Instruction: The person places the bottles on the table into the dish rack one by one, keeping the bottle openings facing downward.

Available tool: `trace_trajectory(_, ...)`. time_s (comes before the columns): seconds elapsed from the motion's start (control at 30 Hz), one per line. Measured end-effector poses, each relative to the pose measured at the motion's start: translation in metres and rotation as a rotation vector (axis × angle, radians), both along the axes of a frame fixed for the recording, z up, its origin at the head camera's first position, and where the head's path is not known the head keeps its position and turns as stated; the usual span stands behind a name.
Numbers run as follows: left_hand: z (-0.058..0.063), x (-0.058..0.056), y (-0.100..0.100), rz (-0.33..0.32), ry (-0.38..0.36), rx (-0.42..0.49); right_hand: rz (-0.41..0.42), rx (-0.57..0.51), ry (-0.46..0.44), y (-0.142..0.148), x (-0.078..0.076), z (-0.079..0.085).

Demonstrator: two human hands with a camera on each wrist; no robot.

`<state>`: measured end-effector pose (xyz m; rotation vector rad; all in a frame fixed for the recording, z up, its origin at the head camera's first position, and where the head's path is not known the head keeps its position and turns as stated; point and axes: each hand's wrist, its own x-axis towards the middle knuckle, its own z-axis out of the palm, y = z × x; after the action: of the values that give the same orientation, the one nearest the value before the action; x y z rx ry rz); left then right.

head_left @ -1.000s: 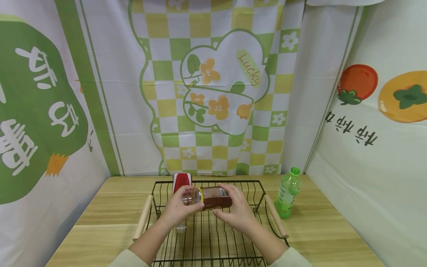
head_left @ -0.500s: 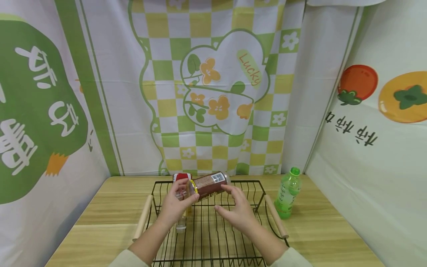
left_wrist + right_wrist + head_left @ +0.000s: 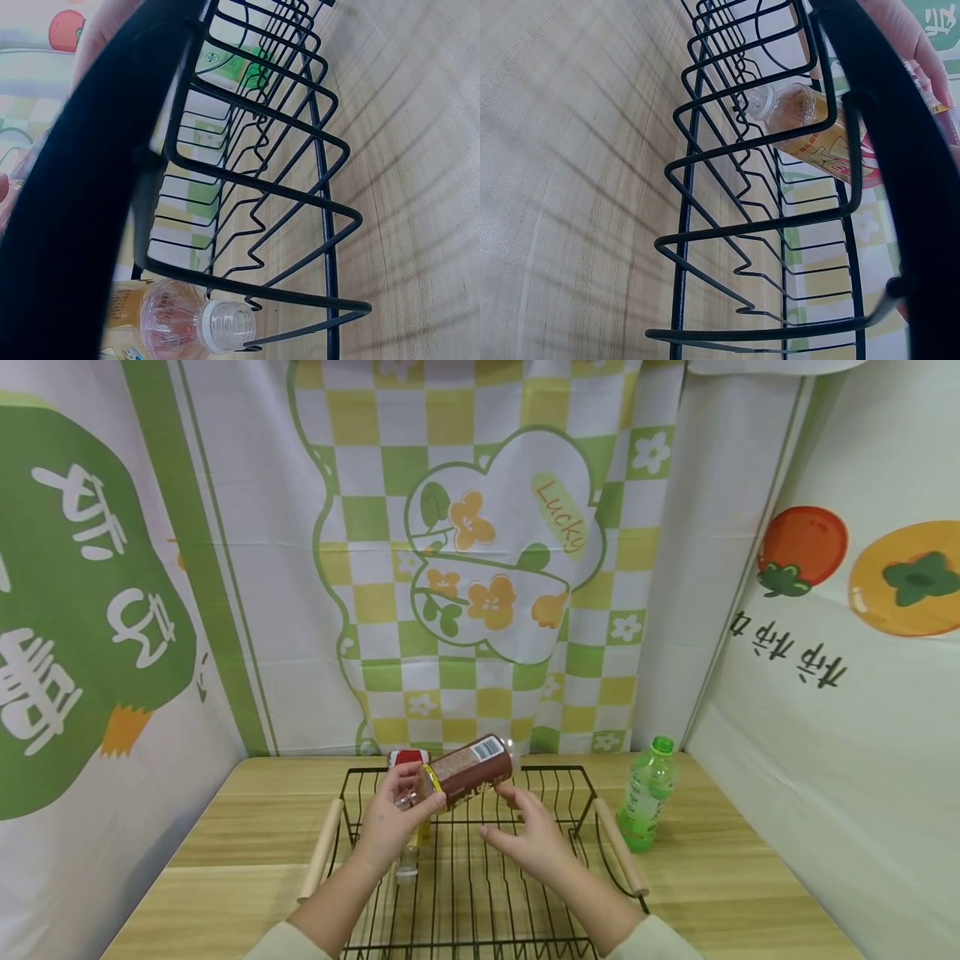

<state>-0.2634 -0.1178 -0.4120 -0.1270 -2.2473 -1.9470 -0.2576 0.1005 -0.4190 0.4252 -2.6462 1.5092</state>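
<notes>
My left hand [image 3: 390, 818] grips a clear plastic bottle with a dark brown label [image 3: 468, 770] around its left end, by the yellow band. The bottle is tilted over a black wire rack [image 3: 480, 822], its barcode end up to the right. Below that raised end, my right hand [image 3: 538, 837] has its fingers loosely bent and thumb apart, fingertips close under the bottle. Behind my left hand, a second bottle [image 3: 810, 135] with a yellow and red label leans in the rack, clear neck downward. In the head view my left hand hides most of it.
The rack has wooden handles [image 3: 324, 850] on both sides and stands on a wood-grain table [image 3: 225, 827]. Outside it on the right, a green bottle [image 3: 647, 800] stands upright. Patterned cloth [image 3: 480, 693] hangs behind and along both sides.
The brown-labelled bottle's right end has swung up and away from my right hand, turning its barcode into view. My right hand has let go; my left still holds the bottle.
</notes>
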Motion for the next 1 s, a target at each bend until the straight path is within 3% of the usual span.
trace_trajectory(0.13,-0.001,0.001,0.001,-0.039,-0.013,0.002,-0.004,-0.036,0.000,0.000,0.000,0.000)
trace_trajectory(0.43,-0.003,0.004,0.003,-0.151,-0.046,-0.086,-0.003,-0.144,0.022,-0.004,-0.001,0.001)
trace_trajectory(0.7,-0.005,0.005,0.007,-0.198,-0.049,-0.126,0.025,-0.294,0.003,-0.014,0.002,0.003)
trace_trajectory(1.0,-0.008,0.006,0.009,-0.226,-0.016,-0.263,0.069,-0.401,-0.047,-0.025,0.006,0.006)
